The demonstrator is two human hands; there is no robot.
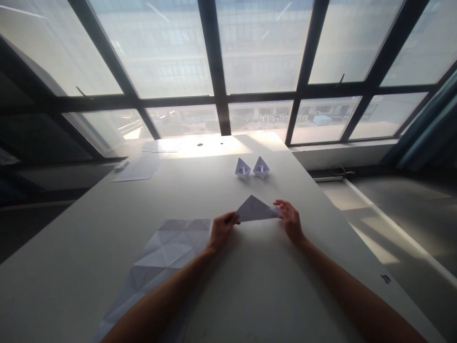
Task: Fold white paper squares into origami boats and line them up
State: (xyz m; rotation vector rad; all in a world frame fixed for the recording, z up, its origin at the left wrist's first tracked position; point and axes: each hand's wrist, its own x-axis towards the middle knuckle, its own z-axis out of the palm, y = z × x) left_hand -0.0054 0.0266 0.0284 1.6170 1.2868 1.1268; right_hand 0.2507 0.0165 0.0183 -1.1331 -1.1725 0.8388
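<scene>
1. two bare forearms reach in over the near edge of the worktop [257,286], angled inward so that the hands face each other across one folded paper [253,209].
2. the left hand [223,229] has its back turned up and its fingers curled; thumb and fingers pinch the paper's left corner.
3. the right hand [291,220] is bent inward at the wrist, its fingers arched toward the left; it grips the paper's right end, with the upper finger lifted a little away from the others.
4. the folded paper is a flat triangle, its peak toward the far edge and its long side toward the near edge; it lies nearer the worktop's right edge than its left, and whether it touches the surface i cannot tell.
5. the left forearm passes over a creased sheet [160,257], which stretches from beside the left hand toward the near edge.
6. beyond the hands, toward the far right corner, two small paper boats [243,170] stand side by side, just apart.
7. flat sheets [137,170] lie by the left edge, near the far left corner.
</scene>
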